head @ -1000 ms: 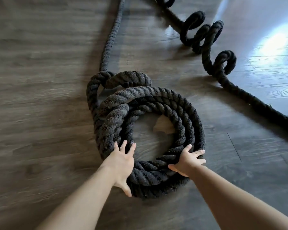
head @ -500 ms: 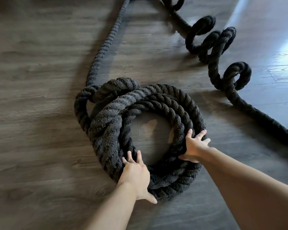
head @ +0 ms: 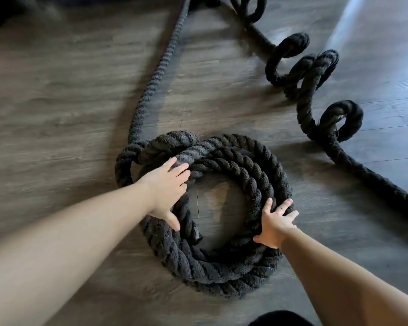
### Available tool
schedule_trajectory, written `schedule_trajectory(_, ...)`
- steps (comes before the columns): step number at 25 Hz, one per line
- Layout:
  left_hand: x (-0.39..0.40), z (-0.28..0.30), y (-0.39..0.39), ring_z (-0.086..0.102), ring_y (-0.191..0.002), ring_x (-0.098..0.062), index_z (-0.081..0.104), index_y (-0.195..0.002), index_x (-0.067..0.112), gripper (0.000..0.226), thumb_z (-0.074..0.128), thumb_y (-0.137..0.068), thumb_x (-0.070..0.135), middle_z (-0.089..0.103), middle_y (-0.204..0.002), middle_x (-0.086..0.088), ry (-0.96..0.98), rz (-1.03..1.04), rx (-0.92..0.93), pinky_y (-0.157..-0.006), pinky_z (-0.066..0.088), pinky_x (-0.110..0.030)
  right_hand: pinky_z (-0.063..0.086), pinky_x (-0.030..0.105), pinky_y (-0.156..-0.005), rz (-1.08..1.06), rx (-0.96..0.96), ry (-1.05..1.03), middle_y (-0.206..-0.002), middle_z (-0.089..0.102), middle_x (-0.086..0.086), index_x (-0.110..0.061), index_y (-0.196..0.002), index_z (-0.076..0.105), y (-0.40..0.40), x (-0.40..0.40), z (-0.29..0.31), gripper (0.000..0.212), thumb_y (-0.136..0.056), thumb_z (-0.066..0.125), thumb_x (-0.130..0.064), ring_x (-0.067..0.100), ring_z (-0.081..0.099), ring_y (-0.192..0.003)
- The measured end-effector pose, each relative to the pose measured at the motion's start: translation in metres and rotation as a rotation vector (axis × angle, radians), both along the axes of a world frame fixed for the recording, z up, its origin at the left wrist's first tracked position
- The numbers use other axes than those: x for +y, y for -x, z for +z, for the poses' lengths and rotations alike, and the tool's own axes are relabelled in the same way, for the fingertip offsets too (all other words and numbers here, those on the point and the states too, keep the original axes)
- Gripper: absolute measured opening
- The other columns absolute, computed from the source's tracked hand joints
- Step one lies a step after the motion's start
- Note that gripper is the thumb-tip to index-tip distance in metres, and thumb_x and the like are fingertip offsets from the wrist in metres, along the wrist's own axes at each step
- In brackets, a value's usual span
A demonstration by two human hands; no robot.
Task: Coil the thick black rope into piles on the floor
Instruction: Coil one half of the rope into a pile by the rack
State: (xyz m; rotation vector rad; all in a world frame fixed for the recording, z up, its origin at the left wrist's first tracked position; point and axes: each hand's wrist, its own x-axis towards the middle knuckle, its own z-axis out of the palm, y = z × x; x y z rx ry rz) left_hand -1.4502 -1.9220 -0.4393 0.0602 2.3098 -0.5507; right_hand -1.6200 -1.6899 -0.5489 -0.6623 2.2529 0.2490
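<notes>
the thick black twisted rope (head: 224, 274) lies coiled in a round pile on the dark wood-grain plank floor (head: 57, 114). the left hand (head: 167, 187) lies across the pile's upper-left turns, fingers bent over the top strand, grip not fully closed. the right hand (head: 277, 222) presses flat on the right rim, grip released. uncoiled rope trails away in loose loops at upper right.

My left hand (head: 165, 187) reaches far out in front of me, palm down, with the fingers (head: 180, 169) spread and the thumb pointing back toward me. My right hand (head: 276, 223) is closer to me, flat and open, fingers fanned apart. Both my arms are bare and stretched out straight.
</notes>
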Motion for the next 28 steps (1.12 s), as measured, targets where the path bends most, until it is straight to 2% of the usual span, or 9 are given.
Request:
schedule_trajectory(3,-0.019,-0.019,0.001,-0.026,-0.146,-0.029,0.002,-0.157,0.011,0.149,0.029,-0.046,0.107,-0.011,-0.164,-0.013,0.011,0.056,-0.13,-0.108,-0.02,-0.065,0.03,0.059,-0.108,0.028,-0.011,0.027,-0.145,-0.031,0.039,-0.013,-0.15,-0.022,0.003,0.0,-0.003,0.124,-0.08,0.073,-0.051,0.062,-0.002,-0.137)
schedule_trajectory(6,-0.035,-0.036,-0.001,-0.03,-0.144,-0.024,-0.01,-0.156,0.019,0.153,0.025,-0.038,0.109,-0.02,-0.161,-0.004,-0.075,0.106,-0.076,-0.104,-0.021,-0.068,0.029,0.058,-0.11,0.021,-0.043,0.05,-0.145,-0.032,0.039,-0.014,-0.15,-0.023,0.011,0.002,-0.002,0.122,-0.082,0.072,-0.049,0.061,-0.004,-0.138)
schedule_trajectory(10,-0.061,-0.049,0.0,-0.019,-0.147,-0.008,-0.01,-0.156,0.024,0.123,0.023,-0.065,0.1,-0.019,-0.162,0.006,-0.208,0.382,0.047,-0.112,-0.013,-0.065,0.029,0.057,-0.109,0.033,-0.052,0.05,-0.146,-0.031,0.038,-0.016,-0.15,-0.024,0.014,0.001,0.003,0.119,-0.084,0.072,-0.043,0.06,-0.007,-0.138)
schedule_trajectory(14,-0.081,-0.065,0.019,-0.016,-0.147,-0.004,-0.007,-0.157,0.023,0.101,0.034,-0.085,0.08,-0.014,-0.164,0.009,-0.17,0.485,0.038,-0.113,-0.008,-0.067,0.031,0.058,-0.108,0.003,-0.034,0.039,-0.146,-0.032,0.036,-0.018,-0.151,-0.023,0.01,-0.009,0.0,0.119,-0.083,0.073,-0.038,0.06,-0.01,-0.138)
schedule_trajectory(16,-0.075,-0.066,0.023,-0.014,-0.149,-0.009,-0.006,-0.157,0.02,0.098,0.026,-0.087,0.08,-0.011,-0.165,0.002,-0.144,0.406,0.054,-0.111,-0.01,-0.068,0.029,0.058,-0.109,-0.002,-0.033,0.033,-0.146,-0.033,0.035,-0.019,-0.151,-0.023,0.01,-0.009,-0.001,0.117,-0.084,0.072,-0.035,0.06,-0.011,-0.138)
schedule_trajectory(18,-0.061,-0.063,0.014,-0.009,-0.15,-0.021,-0.005,-0.158,0.019,0.109,0.015,-0.078,0.091,-0.01,-0.164,-0.005,-0.227,0.134,0.079,-0.11,-0.015,-0.066,0.029,0.058,-0.108,-0.001,-0.032,0.024,-0.146,-0.033,0.035,-0.018,-0.151,-0.022,0.01,-0.011,0.0,0.116,-0.084,0.071,-0.032,0.06,-0.011,-0.137)
schedule_trajectory(21,-0.038,-0.054,-0.015,-0.002,-0.151,-0.032,0.006,-0.158,0.018,0.126,0.041,-0.066,0.096,0.002,-0.164,-0.011,-0.417,-0.193,-0.116,-0.109,-0.026,-0.057,0.031,0.057,-0.108,0.024,-0.017,0.024,-0.146,-0.033,0.035,-0.017,-0.151,-0.022,0.014,-0.017,0.002,0.115,-0.084,0.07,-0.032,0.06,-0.01,-0.138)
schedule_trajectory(25,-0.015,-0.076,-0.042,-0.007,-0.146,-0.048,-0.011,-0.156,0.02,0.126,0.072,-0.073,0.064,-0.007,-0.159,-0.03,-0.25,-0.307,-0.074,-0.101,-0.024,-0.071,0.033,0.056,-0.109,0.054,-0.004,0.01,-0.148,-0.034,0.031,-0.019,-0.151,-0.022,0.025,-0.028,0.004,0.118,-0.083,0.074,-0.034,0.058,-0.01,-0.139)
schedule_trajectory(28,-0.009,-0.085,-0.042,0.007,-0.142,-0.058,-0.018,-0.154,0.02,0.114,0.068,-0.081,0.038,-0.009,-0.161,-0.025,-0.193,-0.188,0.0,-0.099,-0.026,-0.072,0.037,0.055,-0.107,0.004,0.005,0.087,-0.152,-0.033,0.022,-0.024,-0.152,-0.019,0.033,-0.031,0.007,0.118,-0.082,0.075,-0.027,0.053,-0.011,-0.142)
